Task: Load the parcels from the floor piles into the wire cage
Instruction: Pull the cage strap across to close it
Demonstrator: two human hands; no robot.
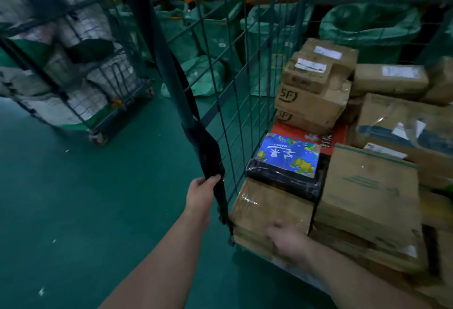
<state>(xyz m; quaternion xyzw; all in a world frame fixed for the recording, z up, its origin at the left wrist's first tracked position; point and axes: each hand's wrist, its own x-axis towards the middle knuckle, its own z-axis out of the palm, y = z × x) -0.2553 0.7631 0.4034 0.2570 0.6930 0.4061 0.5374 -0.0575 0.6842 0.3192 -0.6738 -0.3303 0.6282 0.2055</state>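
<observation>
Head view: both bare hands are low in the frame at the near corner of a green wire cage (169, 68).
Left hand (199, 192): fingers curled round a black fabric strap (208, 146) hanging down the cage's corner post.
Right hand (288, 238): blurred, against a tape-wrapped brown cardboard parcel (264, 205); I cannot tell its grip.
Parcels: that one lies at the cage's front edge. Behind it is a blue printed box (289, 154) on a black-wrapped package (282, 181), then stacked brown cartons (308, 102).
Right side: a large brown carton (367, 186).
Around: green floor (85, 198), and a second wheeled cage of white sacks (61, 75).
</observation>
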